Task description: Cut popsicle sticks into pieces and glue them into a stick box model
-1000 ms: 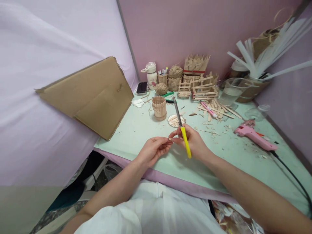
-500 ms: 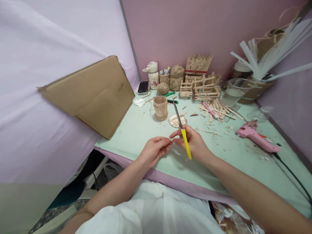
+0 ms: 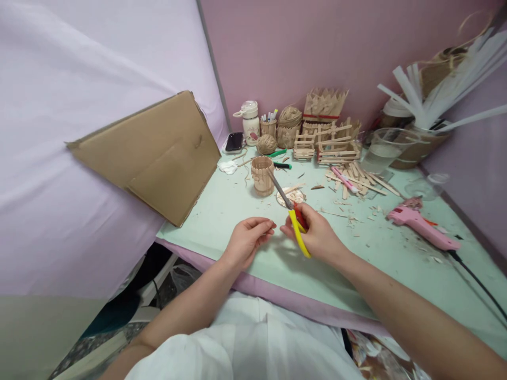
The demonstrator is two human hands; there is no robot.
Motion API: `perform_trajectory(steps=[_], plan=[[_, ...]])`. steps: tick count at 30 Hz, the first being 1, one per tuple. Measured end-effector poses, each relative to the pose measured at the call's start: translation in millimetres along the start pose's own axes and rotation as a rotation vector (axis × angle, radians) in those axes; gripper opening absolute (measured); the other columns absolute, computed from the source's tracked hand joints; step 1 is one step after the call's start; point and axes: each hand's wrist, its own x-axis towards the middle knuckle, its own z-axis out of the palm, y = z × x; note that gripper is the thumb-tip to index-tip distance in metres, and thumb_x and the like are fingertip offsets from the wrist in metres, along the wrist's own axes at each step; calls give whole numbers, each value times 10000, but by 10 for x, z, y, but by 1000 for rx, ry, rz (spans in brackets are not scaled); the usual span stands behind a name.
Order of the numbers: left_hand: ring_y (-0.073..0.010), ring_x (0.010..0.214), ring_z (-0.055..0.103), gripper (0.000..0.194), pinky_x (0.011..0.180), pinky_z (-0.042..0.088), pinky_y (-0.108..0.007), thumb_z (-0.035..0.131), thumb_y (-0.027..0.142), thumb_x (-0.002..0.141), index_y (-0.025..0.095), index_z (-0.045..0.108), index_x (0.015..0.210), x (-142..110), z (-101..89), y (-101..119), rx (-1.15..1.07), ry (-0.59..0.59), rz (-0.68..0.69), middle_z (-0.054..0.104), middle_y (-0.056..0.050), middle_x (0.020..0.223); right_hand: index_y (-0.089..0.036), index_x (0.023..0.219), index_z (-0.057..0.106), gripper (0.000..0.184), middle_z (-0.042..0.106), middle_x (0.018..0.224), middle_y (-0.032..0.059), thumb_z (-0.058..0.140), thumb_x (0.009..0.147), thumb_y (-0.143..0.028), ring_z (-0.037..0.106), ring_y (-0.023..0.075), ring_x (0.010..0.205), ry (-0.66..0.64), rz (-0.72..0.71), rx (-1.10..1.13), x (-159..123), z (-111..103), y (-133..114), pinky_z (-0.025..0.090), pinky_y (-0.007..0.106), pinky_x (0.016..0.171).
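My right hand [image 3: 317, 232] grips a pair of scissors [image 3: 300, 232] with yellow and red handles, its blades pointing away and to the left. Close by on the left, my left hand [image 3: 250, 240] is closed in a pinch above the table's front part; whatever sits between its fingertips is too small to make out. Beyond both hands stands a small round pot [image 3: 262, 177] clad in short wooden pieces. A white round lid [image 3: 282, 199] with wood scraps on it lies partly behind the scissors.
A cardboard sheet [image 3: 166, 158] leans at the left. On the right lie a pink hot glue gun [image 3: 422, 224] with a black cord and a pile of craft sticks [image 3: 356, 177]. Small stick crates [image 3: 338, 150], twine balls [image 3: 266, 144], a bottle [image 3: 250, 126] and a phone [image 3: 234, 141] line the back.
My right hand has drawn slightly away from the left fingertips. The scissors have turned, with their tips swung left toward the pot and the red handle now showing.
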Motion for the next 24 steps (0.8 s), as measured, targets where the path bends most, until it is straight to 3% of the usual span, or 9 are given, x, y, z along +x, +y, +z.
perform_trajectory(steps=[4,8,24], plan=[[-84,682,566,190,651,455,-203,718,296,633,149,662,741,28,-99,103,30,91,212,654,-29,775,-234,788,449,300,537,667,-28,635,672,-438,446,123,537,-23,-27,-320,0,-18,-32,291,236,491],[-85,685,560,126,670,458,-210,684,272,659,163,633,698,28,-170,166,53,140,341,612,2,713,-240,779,467,256,544,629,-22,590,702,-451,445,128,494,-17,-59,-487,-15,2,-64,233,237,460],[-81,691,584,78,694,488,-222,659,203,676,179,638,747,71,-248,98,42,67,403,624,21,745,-234,717,466,279,512,557,-39,533,740,-504,443,124,477,-8,-91,-598,-16,16,-55,218,218,453]])
